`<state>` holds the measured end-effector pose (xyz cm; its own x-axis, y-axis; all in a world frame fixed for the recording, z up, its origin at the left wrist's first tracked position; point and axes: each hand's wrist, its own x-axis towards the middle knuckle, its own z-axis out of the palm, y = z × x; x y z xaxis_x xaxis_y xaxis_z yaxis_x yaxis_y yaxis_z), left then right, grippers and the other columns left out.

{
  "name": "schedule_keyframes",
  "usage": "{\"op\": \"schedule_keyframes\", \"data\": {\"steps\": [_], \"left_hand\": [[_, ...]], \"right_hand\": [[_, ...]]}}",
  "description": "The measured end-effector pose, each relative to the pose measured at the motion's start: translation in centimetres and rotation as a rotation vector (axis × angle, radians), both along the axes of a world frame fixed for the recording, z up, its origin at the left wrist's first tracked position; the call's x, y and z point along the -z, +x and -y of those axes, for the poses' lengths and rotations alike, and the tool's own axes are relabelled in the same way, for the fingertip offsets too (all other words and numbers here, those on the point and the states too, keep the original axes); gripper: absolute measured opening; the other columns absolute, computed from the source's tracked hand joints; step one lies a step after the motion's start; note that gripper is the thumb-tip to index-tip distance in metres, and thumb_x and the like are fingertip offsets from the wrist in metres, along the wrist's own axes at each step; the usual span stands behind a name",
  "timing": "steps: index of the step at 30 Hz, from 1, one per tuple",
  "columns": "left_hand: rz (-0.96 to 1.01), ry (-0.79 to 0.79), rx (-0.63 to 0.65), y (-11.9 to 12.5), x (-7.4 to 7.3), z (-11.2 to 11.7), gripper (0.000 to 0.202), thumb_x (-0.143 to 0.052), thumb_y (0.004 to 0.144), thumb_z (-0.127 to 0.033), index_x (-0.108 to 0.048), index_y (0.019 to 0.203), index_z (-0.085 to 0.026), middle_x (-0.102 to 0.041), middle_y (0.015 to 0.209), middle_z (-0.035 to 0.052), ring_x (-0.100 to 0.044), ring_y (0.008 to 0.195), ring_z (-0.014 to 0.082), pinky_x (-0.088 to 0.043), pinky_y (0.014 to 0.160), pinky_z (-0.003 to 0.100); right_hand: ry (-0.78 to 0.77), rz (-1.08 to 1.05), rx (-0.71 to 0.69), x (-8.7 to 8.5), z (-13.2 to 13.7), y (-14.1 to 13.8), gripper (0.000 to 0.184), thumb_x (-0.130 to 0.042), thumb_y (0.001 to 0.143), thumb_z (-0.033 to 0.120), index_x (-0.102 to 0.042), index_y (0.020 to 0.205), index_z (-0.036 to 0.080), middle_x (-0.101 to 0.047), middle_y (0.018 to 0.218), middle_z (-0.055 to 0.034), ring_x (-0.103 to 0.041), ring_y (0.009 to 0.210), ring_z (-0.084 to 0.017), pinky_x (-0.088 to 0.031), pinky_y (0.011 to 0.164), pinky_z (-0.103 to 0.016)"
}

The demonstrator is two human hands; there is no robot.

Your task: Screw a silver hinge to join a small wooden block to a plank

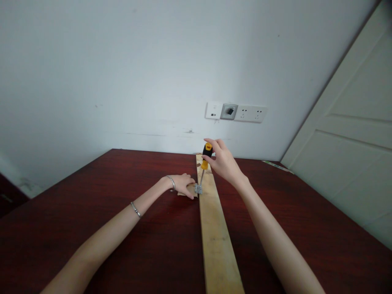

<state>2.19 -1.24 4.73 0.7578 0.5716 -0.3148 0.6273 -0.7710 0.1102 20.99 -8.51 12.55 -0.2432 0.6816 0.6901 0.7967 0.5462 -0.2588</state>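
My right hand [223, 161] grips the black and yellow handle of a screwdriver [207, 153], its shaft slanting down to a small metal hinge [198, 188]. The hinge spans the left edge of a long pale wooden plank [217, 228] and a short wooden piece [190, 190] beside it. My left hand [183, 184] lies over that short piece, thumb and fingers closed about it near the hinge. Whether the tip sits in a screw is too small to tell.
The plank runs along a dark red wooden table [147, 245] toward a white wall [137, 73]. Wall sockets [249, 114] sit above the table's far edge. A white panelled door [349, 134] stands at the right, near a flat printed strip [277, 165].
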Motion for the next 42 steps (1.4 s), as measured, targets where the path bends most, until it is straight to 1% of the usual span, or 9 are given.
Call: {"op": "schedule_keyframes", "data": {"steps": [4, 11, 16, 18, 23, 28, 35, 40, 42], "left_hand": [[-0.007, 0.004, 0.005, 0.04, -0.02, 0.0, 0.082, -0.058, 0.066, -0.072, -0.054, 0.128, -0.018, -0.057, 0.117, 0.0147, -0.052, 0.107, 0.0311, -0.045, 0.085, 0.034], [-0.008, -0.005, -0.003, 0.08, -0.13, 0.12, 0.084, -0.058, 0.067, -0.072, -0.052, 0.131, -0.017, -0.056, 0.117, 0.0149, -0.051, 0.108, 0.031, -0.045, 0.086, 0.034], [-0.021, 0.002, -0.013, 0.16, -0.27, 0.23, 0.083, -0.058, 0.066, -0.072, -0.052, 0.13, -0.018, -0.056, 0.117, 0.0142, -0.051, 0.107, 0.0302, -0.045, 0.085, 0.033], [-0.022, 0.003, -0.011, 0.18, -0.35, 0.3, 0.082, -0.059, 0.067, -0.071, -0.053, 0.129, -0.018, -0.056, 0.116, 0.0143, -0.052, 0.107, 0.0299, -0.045, 0.084, 0.033], [-0.008, 0.001, -0.015, 0.12, -0.26, 0.25, 0.081, -0.058, 0.066, -0.073, -0.054, 0.127, -0.019, -0.056, 0.117, 0.0135, -0.052, 0.106, 0.0298, -0.045, 0.084, 0.033], [0.001, -0.003, -0.012, 0.04, 0.18, -0.09, 0.084, -0.058, 0.066, -0.073, -0.052, 0.129, -0.019, -0.056, 0.117, 0.0135, -0.051, 0.108, 0.0302, -0.045, 0.085, 0.033], [-0.006, 0.005, 0.007, 0.1, 0.18, -0.12, 0.083, -0.057, 0.067, -0.072, -0.053, 0.128, -0.017, -0.056, 0.116, 0.0152, -0.052, 0.107, 0.0312, -0.045, 0.085, 0.035], [0.002, 0.006, -0.013, 0.1, 0.02, 0.06, 0.083, -0.059, 0.066, -0.072, -0.053, 0.129, -0.019, -0.057, 0.118, 0.0141, -0.052, 0.107, 0.0299, -0.045, 0.085, 0.034], [0.001, 0.004, -0.015, 0.09, -0.04, 0.12, 0.083, -0.058, 0.066, -0.072, -0.053, 0.129, -0.019, -0.057, 0.119, 0.0139, -0.052, 0.108, 0.0301, -0.045, 0.085, 0.033]], "right_hand": [[0.021, 0.006, -0.047, -0.03, 0.0, -0.21, 0.059, -0.051, 0.079, 0.014, -0.039, 0.137, 0.018, -0.052, 0.12, -0.0139, -0.057, 0.105, -0.026, -0.05, 0.092, -0.043], [0.0, 0.023, 0.028, 0.03, 0.14, -0.02, 0.043, -0.056, 0.086, 0.031, -0.052, 0.128, 0.021, -0.05, 0.117, -0.0127, -0.062, 0.083, -0.022, -0.055, 0.075, -0.04], [0.009, 0.019, -0.028, 0.06, -0.02, -0.12, 0.058, -0.052, 0.083, 0.019, -0.037, 0.139, 0.019, -0.054, 0.118, -0.0135, -0.059, 0.101, -0.027, -0.052, 0.087, -0.043], [0.014, 0.032, -0.031, 0.03, 0.11, -0.25, 0.057, -0.052, 0.083, 0.02, -0.038, 0.138, 0.016, -0.053, 0.122, -0.0146, -0.058, 0.105, -0.028, -0.051, 0.09, -0.044], [-0.019, 0.05, 0.038, 0.02, 0.38, -0.34, 0.05, -0.056, 0.085, 0.033, -0.046, 0.133, 0.022, -0.05, 0.122, -0.0132, -0.064, 0.085, -0.024, -0.055, 0.078, -0.04], [-0.02, 0.033, 0.039, 0.12, 0.28, -0.43, 0.062, -0.052, 0.084, 0.023, -0.031, 0.142, 0.017, -0.053, 0.118, -0.0145, -0.063, 0.081, -0.023, -0.054, 0.079, -0.041], [-0.036, 0.006, 0.028, 0.24, 0.24, -0.35, 0.048, -0.057, 0.084, 0.029, -0.047, 0.13, 0.023, -0.048, 0.12, -0.0117, -0.061, 0.073, -0.017, -0.055, 0.072, -0.037], [-0.02, -0.001, -0.021, 0.21, 0.19, -0.39, 0.057, -0.053, 0.079, 0.016, -0.042, 0.136, 0.018, -0.05, 0.12, -0.0135, -0.061, 0.08, -0.019, -0.054, 0.078, -0.037], [-0.009, 0.001, -0.025, 0.18, 0.22, -0.42, 0.058, -0.054, 0.08, 0.018, -0.041, 0.136, 0.019, -0.051, 0.121, -0.0135, -0.061, 0.084, -0.021, -0.054, 0.079, -0.038]]}}
